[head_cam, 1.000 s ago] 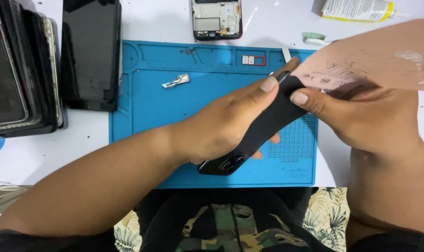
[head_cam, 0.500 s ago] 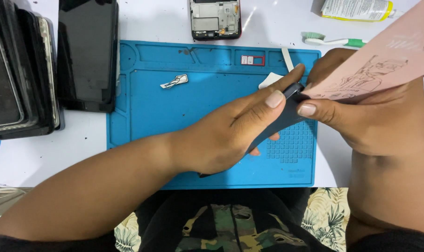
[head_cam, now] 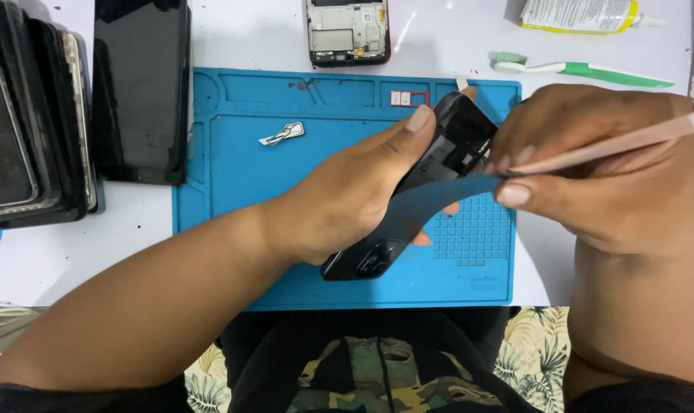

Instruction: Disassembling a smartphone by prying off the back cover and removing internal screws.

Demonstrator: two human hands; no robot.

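One dark phone body (head_cam: pixel 431 180) sits at the middle of things, held above the blue work mat (head_cam: pixel 232 176) with its long axis running on a slant, camera end low and toward the person, the other end high and away toward the right; the left hand (head_cam: pixel 347 203) wraps it from the near-left side, fingers curled shut around its back and the forefinger laid straight along its upper edge; the right hand (head_cam: pixel 599 172) meets it from the right, at the upper end, thumb and fingertips pinched tight on a thin translucent film (head_cam: pixel 446 200) that trails down across the phone's face, and a pale pink sheet (head_cam: pixel 614 141) leaves the same pinch toward the right edge; so the film's free part lies left of the right fingers and along the phone's slant, and the right hand is the nearer one to the peeling edge. Farther out on the mat lies a small metal piece (head_cam: pixel 282 134); beyond the mat, an opened phone frame (head_cam: pixel 348 30), a green toothbrush (head_cam: pixel 584 70), a glue tube (head_cam: pixel 580 14); at the left, a dark phone screen (head_cam: pixel 140 88) beside a stack of screens (head_cam: pixel 29 115).
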